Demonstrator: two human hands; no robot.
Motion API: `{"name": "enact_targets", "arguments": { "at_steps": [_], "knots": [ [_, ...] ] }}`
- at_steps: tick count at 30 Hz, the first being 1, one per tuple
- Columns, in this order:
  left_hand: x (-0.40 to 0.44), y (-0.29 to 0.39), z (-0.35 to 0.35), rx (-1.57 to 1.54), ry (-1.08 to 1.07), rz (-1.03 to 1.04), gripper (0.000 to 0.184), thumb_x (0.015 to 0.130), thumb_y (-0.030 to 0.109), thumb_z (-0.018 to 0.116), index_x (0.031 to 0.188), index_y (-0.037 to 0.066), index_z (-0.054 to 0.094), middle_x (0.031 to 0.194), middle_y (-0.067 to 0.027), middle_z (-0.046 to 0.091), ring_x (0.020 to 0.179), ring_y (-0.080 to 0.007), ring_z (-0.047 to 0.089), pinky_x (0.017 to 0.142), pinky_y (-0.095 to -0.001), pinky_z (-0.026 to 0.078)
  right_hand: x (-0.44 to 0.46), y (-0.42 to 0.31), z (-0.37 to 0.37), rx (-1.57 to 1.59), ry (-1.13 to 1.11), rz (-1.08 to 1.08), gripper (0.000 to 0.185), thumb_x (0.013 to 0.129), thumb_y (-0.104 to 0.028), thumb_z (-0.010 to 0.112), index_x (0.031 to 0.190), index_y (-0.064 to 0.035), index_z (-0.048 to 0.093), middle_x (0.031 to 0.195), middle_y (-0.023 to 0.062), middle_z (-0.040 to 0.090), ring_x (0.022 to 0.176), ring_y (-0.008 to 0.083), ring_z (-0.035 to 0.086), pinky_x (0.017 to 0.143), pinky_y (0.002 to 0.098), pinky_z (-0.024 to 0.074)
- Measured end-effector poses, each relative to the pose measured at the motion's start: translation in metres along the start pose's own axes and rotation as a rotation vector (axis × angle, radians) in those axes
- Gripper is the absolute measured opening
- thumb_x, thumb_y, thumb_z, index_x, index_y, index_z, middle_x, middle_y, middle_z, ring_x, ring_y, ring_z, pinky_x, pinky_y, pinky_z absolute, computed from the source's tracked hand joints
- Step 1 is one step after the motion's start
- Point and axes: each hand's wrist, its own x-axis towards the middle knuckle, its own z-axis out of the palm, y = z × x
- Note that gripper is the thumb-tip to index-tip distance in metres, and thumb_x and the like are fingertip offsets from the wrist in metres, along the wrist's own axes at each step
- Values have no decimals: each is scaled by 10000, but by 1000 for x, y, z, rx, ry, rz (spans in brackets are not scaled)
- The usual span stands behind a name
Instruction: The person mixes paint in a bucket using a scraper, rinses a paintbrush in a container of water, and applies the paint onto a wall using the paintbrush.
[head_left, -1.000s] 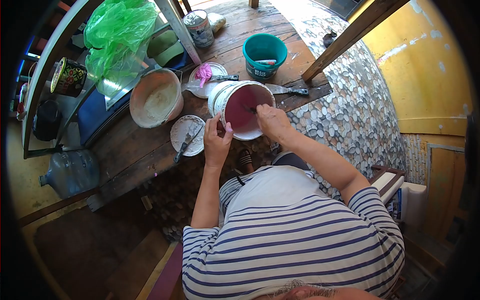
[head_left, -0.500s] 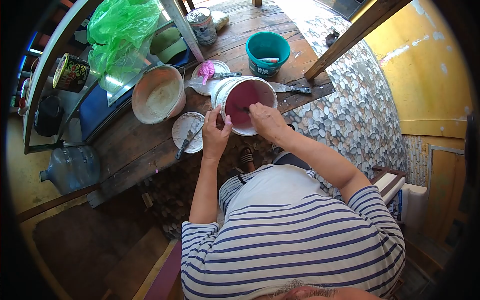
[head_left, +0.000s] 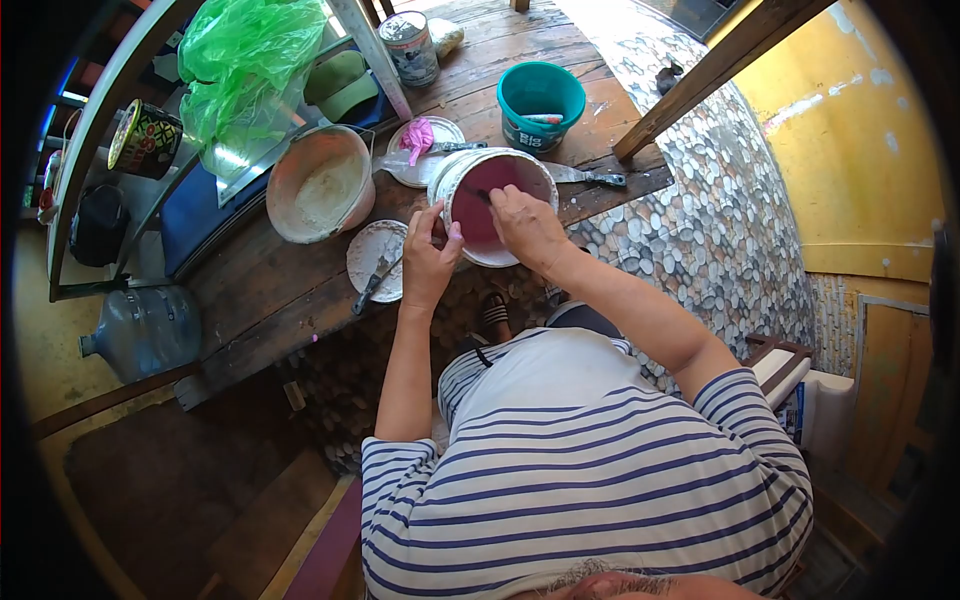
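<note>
A white bucket (head_left: 540, 180) with dark pink paint (head_left: 473, 220) inside stands tilted toward me near the table's edge. My left hand (head_left: 430, 262) grips its left rim, thumb and fingers closed on it. Over the bucket's opening, my right hand (head_left: 528, 228) is closed around a thin dark tool (head_left: 484, 195) that reaches into the paint; its lower end is hidden, so its kind is unclear. Left of my left hand lies a white lid (head_left: 362, 252) with a putty knife (head_left: 370, 288) across it. A scraper (head_left: 602, 179) pokes out on the bucket's right.
A pinkish pail (head_left: 283, 190) stands left and a teal bucket (head_left: 512, 90) behind. A second lid (head_left: 450, 130) carries a crumpled pink item (head_left: 416, 137). A metal can (head_left: 412, 55) stands at the back. A wooden post (head_left: 700, 85) rises at right; a water jug (head_left: 150, 330) lies at left.
My right hand has shifted slightly left and away from me over the paint, moving the dark tool with it. My left hand stays on the rim.
</note>
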Motion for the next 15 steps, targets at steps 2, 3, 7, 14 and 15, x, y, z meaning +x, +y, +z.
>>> {"name": "enact_targets", "arguments": {
  "at_steps": [2,3,7,14,15],
  "knots": [
    [2,1,0,-9,-15,8,387,901,113,701,1264,8,618,877,-79,526,749,-197,544,692,-335,490,7,9,-3,-64,68,24,115,881,-84,596,992,-62,612,915,127,620,825,272,691,668,377,582],
    [2,0,0,-11,-17,8,387,901,113,701,1264,8,618,877,-79,526,749,-197,544,692,-335,490,9,10,-1,-65,67,26,115,881,-84,596,992,-62,612,915,127,620,825,272,691,668,377,582],
    [4,-1,0,1,-33,-1,391,902,116,703,1268,8,617,888,-80,531,761,-195,550,697,-335,493,2,9,2,-112,35,-130,183,853,-72,596,1034,-64,623,966,120,589,866,268,666,674,360,588],
    [5,1,-3,-1,-36,-22,395,902,116,706,1270,9,615,899,-80,535,761,-189,556,701,-331,501,-5,18,-7,-119,28,-173,212,831,-59,600,1040,-49,631,1007,129,574,907,269,641,704,360,597],
    [6,1,-2,-3,-37,-19,395,902,116,706,1270,9,615,899,-80,535,761,-189,556,701,-331,501,-1,22,-7,-122,29,-171,212,831,-59,600,1040,-49,631,1007,129,574,907,269,641,704,360,597]
  ]
}}
